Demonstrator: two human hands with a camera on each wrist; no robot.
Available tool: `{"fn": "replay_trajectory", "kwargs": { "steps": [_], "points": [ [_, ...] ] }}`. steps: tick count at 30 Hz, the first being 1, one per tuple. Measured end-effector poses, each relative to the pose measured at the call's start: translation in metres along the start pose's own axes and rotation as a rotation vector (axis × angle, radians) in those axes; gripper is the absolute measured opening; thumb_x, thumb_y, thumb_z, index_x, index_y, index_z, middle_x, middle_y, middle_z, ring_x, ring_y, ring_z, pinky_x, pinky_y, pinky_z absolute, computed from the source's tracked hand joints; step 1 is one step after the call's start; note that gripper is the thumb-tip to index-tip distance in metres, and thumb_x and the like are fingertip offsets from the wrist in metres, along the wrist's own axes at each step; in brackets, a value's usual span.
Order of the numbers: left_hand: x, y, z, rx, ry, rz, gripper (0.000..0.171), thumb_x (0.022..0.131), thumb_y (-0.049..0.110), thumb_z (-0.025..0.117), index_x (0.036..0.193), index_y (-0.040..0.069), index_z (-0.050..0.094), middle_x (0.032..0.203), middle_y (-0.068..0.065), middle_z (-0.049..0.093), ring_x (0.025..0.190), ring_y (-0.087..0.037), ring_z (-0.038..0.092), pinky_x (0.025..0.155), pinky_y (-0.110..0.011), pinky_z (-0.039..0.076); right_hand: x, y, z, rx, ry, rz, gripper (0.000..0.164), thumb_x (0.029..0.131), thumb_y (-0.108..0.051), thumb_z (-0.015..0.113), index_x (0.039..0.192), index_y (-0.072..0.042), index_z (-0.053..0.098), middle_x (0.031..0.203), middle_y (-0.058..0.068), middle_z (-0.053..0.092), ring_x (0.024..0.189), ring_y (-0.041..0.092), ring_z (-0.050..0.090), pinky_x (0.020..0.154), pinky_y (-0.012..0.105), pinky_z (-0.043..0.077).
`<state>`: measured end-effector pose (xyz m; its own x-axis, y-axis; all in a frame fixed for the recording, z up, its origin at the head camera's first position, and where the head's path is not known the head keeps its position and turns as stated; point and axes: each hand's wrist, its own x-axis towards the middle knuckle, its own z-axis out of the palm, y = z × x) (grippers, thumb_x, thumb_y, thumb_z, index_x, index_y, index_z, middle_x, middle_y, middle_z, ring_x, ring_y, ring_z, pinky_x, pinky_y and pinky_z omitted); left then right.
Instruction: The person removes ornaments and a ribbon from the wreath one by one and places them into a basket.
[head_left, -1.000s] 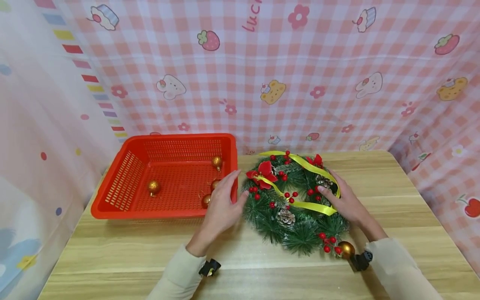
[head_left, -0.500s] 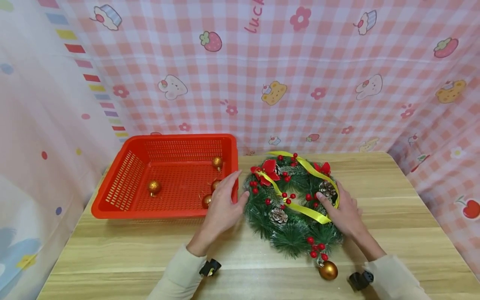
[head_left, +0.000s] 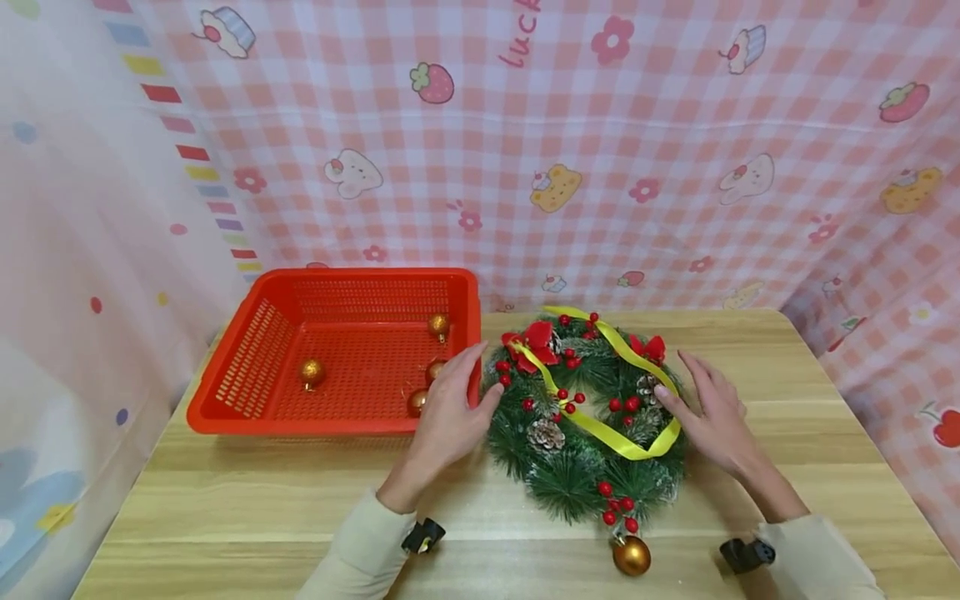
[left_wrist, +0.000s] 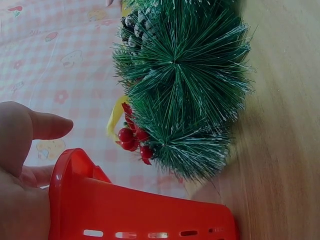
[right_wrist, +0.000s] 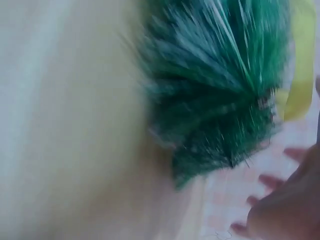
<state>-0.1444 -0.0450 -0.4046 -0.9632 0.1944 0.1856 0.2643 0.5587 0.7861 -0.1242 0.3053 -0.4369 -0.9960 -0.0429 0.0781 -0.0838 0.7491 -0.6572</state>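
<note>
A green wreath (head_left: pixel 573 479) lies on the table with red berries, red flowers, pinecones and a loose yellow ribbon (head_left: pixel 630 450). One gold bauble (head_left: pixel 632 556) hangs from its near edge. At the wreath's right side is my right hand (head_left: pixel 716 421), fingers spread; its thumb is over the ribbon's edge, contact unclear. In the right wrist view, blurred, the fingers stand apart from the needles. My left hand (head_left: pixel 452 417) is between wreath and basket, thumb apart from the fingers. The left wrist view has it beside the red basket's rim (left_wrist: pixel 62 175), holding nothing visible.
The red plastic basket (head_left: pixel 300 427) stands at the left of the wooden table (head_left: pixel 300 508), with several gold baubles (head_left: pixel 311 372) inside. A pink checked curtain (head_left: pixel 480 150) hangs along the back. Each wrist wears a small black device (head_left: pixel 423 536).
The wreath has turned clockwise, bringing its hanging bauble left and nearer to me. My right hand has loosened from the wreath and shifted right. The left hand has stayed almost still.
</note>
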Motion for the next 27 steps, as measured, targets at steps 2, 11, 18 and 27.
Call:
{"fn": "replay_trajectory", "kwargs": {
  "steps": [2, 11, 18, 27],
  "points": [
    [0.000, 0.000, 0.000, 0.008, -0.002, 0.003, 0.061, 0.094, 0.019, 0.066, 0.150, 0.012, 0.043, 0.153, -0.010, 0.044, 0.142, -0.032, 0.037, 0.115, -0.054, 0.029, 0.010, 0.002, -0.002, -0.002, -0.009, -0.068, 0.074, 0.099, -0.038, 0.056, 0.159, -0.015, 0.019, 0.158, 0.029, 0.018, 0.140, 0.059, 0.014, 0.098, 0.080, 0.011],
    [0.000, -0.001, -0.001, 0.009, 0.011, 0.009, 0.059, 0.094, 0.018, 0.066, 0.149, 0.013, 0.044, 0.151, -0.009, 0.046, 0.141, -0.031, 0.039, 0.115, -0.053, 0.030, 0.057, -0.003, 0.007, -0.047, -0.168, -0.163, 0.088, 0.088, -0.046, 0.072, 0.159, -0.023, 0.023, 0.160, 0.018, 0.024, 0.145, 0.047, 0.018, 0.105, 0.076, 0.018],
    [-0.001, 0.001, -0.001, 0.001, 0.004, -0.011, 0.060, 0.094, 0.019, 0.067, 0.149, 0.013, 0.044, 0.151, -0.008, 0.046, 0.141, -0.031, 0.039, 0.114, -0.052, 0.032, 0.067, 0.000, 0.017, -0.065, -0.226, -0.167, 0.098, 0.085, -0.046, 0.075, 0.160, -0.022, 0.016, 0.161, 0.021, 0.022, 0.145, 0.048, 0.019, 0.107, 0.075, 0.017],
    [0.000, -0.002, -0.002, 0.004, -0.001, -0.011, 0.060, 0.095, 0.020, 0.066, 0.150, 0.013, 0.043, 0.152, -0.007, 0.045, 0.142, -0.030, 0.038, 0.115, -0.051, 0.030, 0.068, 0.005, 0.021, -0.085, -0.207, -0.124, 0.098, 0.086, -0.046, 0.075, 0.160, -0.018, 0.017, 0.160, 0.022, 0.022, 0.144, 0.051, 0.017, 0.105, 0.076, 0.019]
  ]
}}
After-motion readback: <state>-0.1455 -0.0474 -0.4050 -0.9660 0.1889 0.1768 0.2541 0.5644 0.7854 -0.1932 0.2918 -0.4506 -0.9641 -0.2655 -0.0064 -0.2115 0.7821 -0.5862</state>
